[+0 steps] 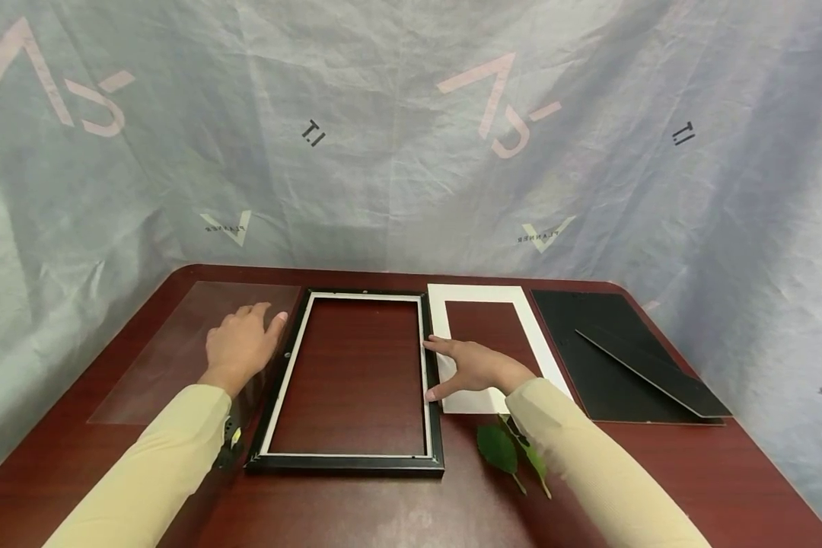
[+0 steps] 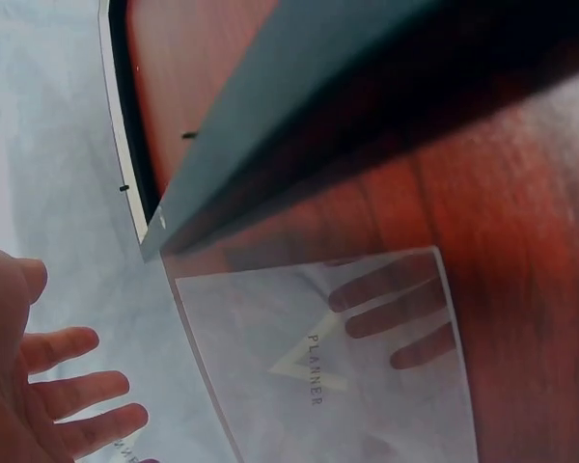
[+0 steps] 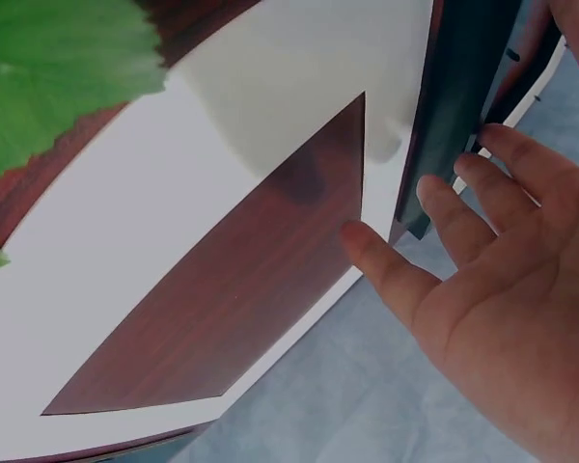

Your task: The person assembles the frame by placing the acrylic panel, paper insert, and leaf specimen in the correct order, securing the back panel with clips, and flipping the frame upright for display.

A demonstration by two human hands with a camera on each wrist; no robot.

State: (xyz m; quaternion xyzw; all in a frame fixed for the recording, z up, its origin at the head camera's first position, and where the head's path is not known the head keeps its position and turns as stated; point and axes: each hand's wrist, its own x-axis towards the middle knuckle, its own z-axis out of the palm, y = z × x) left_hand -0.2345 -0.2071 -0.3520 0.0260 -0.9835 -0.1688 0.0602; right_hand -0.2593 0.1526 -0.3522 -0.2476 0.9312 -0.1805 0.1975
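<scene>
A black rectangular picture frame with a pale inner edge lies on the table, its middle showing bare wood. My left hand is over the clear sheet, just left of the frame. In the left wrist view, its spread fingers hold nothing and are mirrored in the sheet. On the other side, my right hand reaches across the white mat, fingertips at the frame's right bar. The right wrist view shows those fingers spread and without a grip; whether they touch the bar I cannot tell.
Two green leaves lie below the mat, partly behind my right sleeve. Farther right are a dark backing board and a second dark panel on top, tilted. A printed grey cloth hangs behind the reddish-brown table.
</scene>
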